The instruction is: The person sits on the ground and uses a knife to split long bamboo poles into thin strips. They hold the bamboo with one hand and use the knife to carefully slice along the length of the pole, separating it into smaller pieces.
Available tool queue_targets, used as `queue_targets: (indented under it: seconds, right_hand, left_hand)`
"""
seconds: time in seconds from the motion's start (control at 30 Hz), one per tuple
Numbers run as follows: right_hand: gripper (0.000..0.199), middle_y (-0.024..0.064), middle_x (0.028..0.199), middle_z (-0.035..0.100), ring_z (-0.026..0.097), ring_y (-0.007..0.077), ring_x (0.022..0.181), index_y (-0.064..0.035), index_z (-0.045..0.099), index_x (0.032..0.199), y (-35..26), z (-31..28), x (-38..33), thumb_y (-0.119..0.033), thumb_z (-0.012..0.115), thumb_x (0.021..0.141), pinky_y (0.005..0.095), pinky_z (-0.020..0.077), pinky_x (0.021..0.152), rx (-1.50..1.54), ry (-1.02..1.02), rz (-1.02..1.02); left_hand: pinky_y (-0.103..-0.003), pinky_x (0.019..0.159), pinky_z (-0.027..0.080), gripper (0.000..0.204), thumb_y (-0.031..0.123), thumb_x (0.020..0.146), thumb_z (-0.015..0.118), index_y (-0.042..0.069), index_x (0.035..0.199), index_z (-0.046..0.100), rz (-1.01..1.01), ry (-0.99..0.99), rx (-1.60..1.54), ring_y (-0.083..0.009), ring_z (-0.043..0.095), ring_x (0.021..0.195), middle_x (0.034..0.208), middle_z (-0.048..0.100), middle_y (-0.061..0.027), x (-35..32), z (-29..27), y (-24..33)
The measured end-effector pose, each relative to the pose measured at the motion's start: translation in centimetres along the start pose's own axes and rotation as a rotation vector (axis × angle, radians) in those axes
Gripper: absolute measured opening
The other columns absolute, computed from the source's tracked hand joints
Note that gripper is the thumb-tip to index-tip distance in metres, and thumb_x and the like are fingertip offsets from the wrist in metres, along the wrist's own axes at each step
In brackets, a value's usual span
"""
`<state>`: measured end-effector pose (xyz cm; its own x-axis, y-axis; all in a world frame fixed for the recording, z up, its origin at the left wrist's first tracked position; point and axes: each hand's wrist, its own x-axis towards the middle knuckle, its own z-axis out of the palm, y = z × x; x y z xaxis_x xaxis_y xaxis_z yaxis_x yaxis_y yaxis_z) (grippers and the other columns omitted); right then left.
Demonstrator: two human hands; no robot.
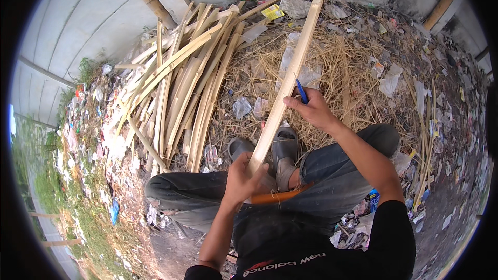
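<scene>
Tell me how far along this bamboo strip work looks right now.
A big pile of bamboo strips lies on the ground at the left, which looks like finished or sorted stock; I cannot tell which. In hand: the left hand grips one long strip near its lower end, while the right hand holds a blue pen against it. How many strips remain cannot be judged.
</scene>
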<state>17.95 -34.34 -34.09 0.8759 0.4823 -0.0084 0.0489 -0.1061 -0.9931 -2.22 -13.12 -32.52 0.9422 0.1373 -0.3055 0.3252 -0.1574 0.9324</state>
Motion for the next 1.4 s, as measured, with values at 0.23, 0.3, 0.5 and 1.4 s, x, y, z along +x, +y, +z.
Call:
queue_targets:
  seconds: [0.23, 0.3, 0.5, 1.4]
  right_hand:
    - [0.043, -0.0007, 0.070, 0.058, 0.049, 0.0087, 0.062, -0.0018, 0.070, 0.108, -0.9, 3.2, -2.1, -0.042, 0.073, 0.094, 0.0309, 0.0394, 0.056, -0.131, -0.205, -0.099]
    - [0.048, 0.0038, 0.066, 0.057, 0.051, 0.0123, 0.060, -0.0009, 0.069, 0.107, -0.2, 3.4, -2.7, -0.047, 0.068, 0.096, 0.0333, 0.0407, 0.056, -0.234, -0.243, -0.087]
    - [0.056, 0.0196, 0.063, 0.064, 0.067, 0.0424, 0.066, -0.0041, 0.068, 0.086, -1.4, 4.4, -4.2, -0.054, 0.049, 0.101, 0.0503, 0.0510, 0.064, -0.521, -0.283, -0.109]
    - [0.069, 0.0222, 0.059, 0.062, 0.065, 0.0424, 0.059, 0.0011, 0.067, 0.077, 0.3, 4.9, -2.7, -0.059, 0.046, 0.102, 0.0517, 0.0515, 0.056, -0.706, -0.359, -0.134]
  left_hand:
    - [-0.026, 0.065, 0.045, 0.034, 0.009, 0.095, 0.070, -0.003, 0.123, 0.055, 0.019, -0.143, -0.235, -0.0075, 0.055, 0.075, 0.091, 0.062, -0.0014, 1.9, 1.0, -0.4]
    - [-0.024, 0.059, 0.041, 0.042, 0.005, 0.097, 0.066, -0.002, 0.135, 0.050, -0.019, -0.154, -0.360, -0.0053, 0.052, 0.069, 0.089, 0.060, 0.0005, 2.1, 1.2, 1.2]
    - [-0.019, 0.046, 0.028, 0.067, 0.000, 0.095, 0.060, 0.005, 0.156, 0.034, -0.080, -0.256, -0.527, -0.0012, 0.043, 0.053, 0.083, 0.057, 0.0039, 3.4, 0.4, 2.1]
    - [-0.021, 0.056, 0.043, 0.078, 0.000, 0.081, 0.049, 0.004, 0.158, 0.036, -0.110, -0.201, -0.182, -0.0047, 0.052, 0.063, 0.084, 0.059, 0.0027, 1.3, -0.5, -0.2]
